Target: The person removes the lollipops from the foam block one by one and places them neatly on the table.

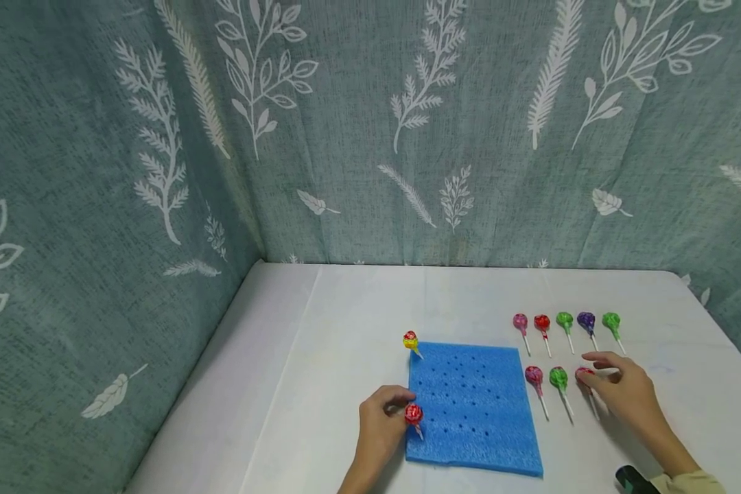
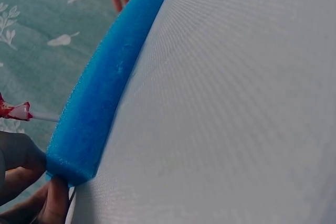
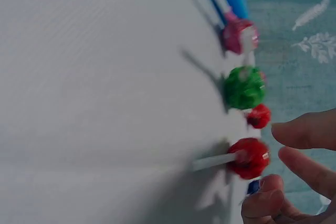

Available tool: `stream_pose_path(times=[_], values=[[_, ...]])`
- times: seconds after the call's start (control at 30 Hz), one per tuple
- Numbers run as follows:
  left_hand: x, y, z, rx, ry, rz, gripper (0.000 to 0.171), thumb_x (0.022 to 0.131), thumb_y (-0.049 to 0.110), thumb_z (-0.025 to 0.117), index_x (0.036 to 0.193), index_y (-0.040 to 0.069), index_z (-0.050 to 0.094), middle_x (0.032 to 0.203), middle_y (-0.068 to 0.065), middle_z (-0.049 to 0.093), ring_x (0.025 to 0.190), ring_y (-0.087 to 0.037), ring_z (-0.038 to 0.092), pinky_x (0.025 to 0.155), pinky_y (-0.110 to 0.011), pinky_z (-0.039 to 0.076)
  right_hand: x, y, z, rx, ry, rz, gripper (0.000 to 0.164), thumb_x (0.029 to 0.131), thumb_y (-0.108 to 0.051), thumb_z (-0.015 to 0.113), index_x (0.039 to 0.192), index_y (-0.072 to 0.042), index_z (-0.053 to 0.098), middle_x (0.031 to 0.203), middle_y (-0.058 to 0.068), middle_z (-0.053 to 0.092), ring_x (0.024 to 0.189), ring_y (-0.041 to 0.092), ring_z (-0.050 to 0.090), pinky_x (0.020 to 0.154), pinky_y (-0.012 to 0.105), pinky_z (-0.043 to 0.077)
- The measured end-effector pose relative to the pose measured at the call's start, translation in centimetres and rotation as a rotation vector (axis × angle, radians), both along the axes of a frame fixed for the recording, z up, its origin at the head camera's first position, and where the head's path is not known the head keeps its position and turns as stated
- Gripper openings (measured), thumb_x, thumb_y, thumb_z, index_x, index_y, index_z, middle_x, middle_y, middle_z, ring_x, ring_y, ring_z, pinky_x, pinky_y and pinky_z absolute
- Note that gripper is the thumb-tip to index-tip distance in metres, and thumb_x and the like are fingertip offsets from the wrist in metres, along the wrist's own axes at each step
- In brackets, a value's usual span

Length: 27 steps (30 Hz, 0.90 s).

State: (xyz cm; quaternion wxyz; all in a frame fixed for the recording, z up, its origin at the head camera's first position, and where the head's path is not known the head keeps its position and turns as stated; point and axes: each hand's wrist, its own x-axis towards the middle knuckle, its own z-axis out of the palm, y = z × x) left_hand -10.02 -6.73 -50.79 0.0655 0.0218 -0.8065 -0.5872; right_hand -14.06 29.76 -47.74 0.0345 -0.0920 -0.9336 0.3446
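Note:
My left hand [image 1: 379, 422] pinches the near-left corner of a blue foam block [image 1: 469, 398] dotted with small holes. Beside those fingers a red lollipop [image 1: 414, 413] stands with its stick in the foam's left edge. A yellow-and-red lollipop [image 1: 410, 339] is stuck at the far-left corner. On the right, my right hand [image 1: 630, 394] is over the last lollipop of the near row, its thumb overlapping the candy in the head view. From the right wrist, that red lollipop [image 3: 249, 158] shows close to the fingertips, with thumb and forefinger slightly apart beside it.
Next to it in the near row lie a pink lollipop [image 1: 534, 374] and a green lollipop [image 1: 558, 377]. Behind them is a far row of several lollipops, including a purple lollipop [image 1: 586, 321]. A dark cylindrical object [image 1: 632, 480] is by the right sleeve. Leaf-patterned curtains [image 1: 358, 137] enclose the white table [image 1: 346, 309].

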Motion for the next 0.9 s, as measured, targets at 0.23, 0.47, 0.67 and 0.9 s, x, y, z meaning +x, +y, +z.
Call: stream_pose_path(times=[0.23, 0.47, 0.67, 0.9], values=[[0.1, -0.1, -0.2, -0.001, 0.007, 0.000, 0.025, 0.069, -0.010, 0.070, 0.084, 0.010, 0.072, 0.089, 0.002, 0.067, 0.084, -0.013, 0.064, 0.071, -0.024, 0.051, -1.1, 0.6, -1.1, -0.011, 0.078, 0.045, 0.045, 0.086, -0.035, 0.067, 0.119, -0.006, 0.058, 0.111, 0.021, 0.057, 0.079, 0.022, 0.056, 0.056, 0.026, 0.046], [0.1, -0.1, -0.2, 0.010, 0.056, -0.011, 0.025, 0.068, -0.011, 0.070, 0.084, 0.008, 0.072, 0.089, 0.000, 0.067, 0.083, -0.014, 0.065, 0.071, -0.026, 0.053, -2.3, 0.6, -3.4, -0.035, 0.245, 0.114, 0.041, 0.085, -0.042, 0.067, 0.115, -0.015, 0.062, 0.108, 0.011, 0.059, 0.080, 0.017, 0.057, 0.055, 0.023, 0.048], [0.2, -0.1, 0.0, 0.002, 0.046, -0.010, 0.024, 0.069, -0.011, 0.069, 0.084, 0.008, 0.072, 0.089, 0.000, 0.067, 0.083, -0.013, 0.064, 0.073, -0.025, 0.052, -0.4, -3.5, 1.7, -0.097, 0.250, 0.161, 0.034, 0.085, -0.024, 0.070, 0.113, -0.007, 0.063, 0.106, 0.014, 0.060, 0.082, 0.016, 0.060, 0.063, 0.020, 0.048], [0.1, 0.0, 0.0, -0.004, 0.024, -0.004, 0.023, 0.070, -0.010, 0.070, 0.084, 0.009, 0.072, 0.089, 0.001, 0.067, 0.083, -0.013, 0.064, 0.074, -0.025, 0.052, 0.7, -7.1, 4.9, -0.164, 0.257, 0.229, 0.029, 0.084, -0.013, 0.070, 0.111, -0.003, 0.064, 0.104, 0.016, 0.060, 0.081, 0.005, 0.058, 0.066, 0.019, 0.048]])
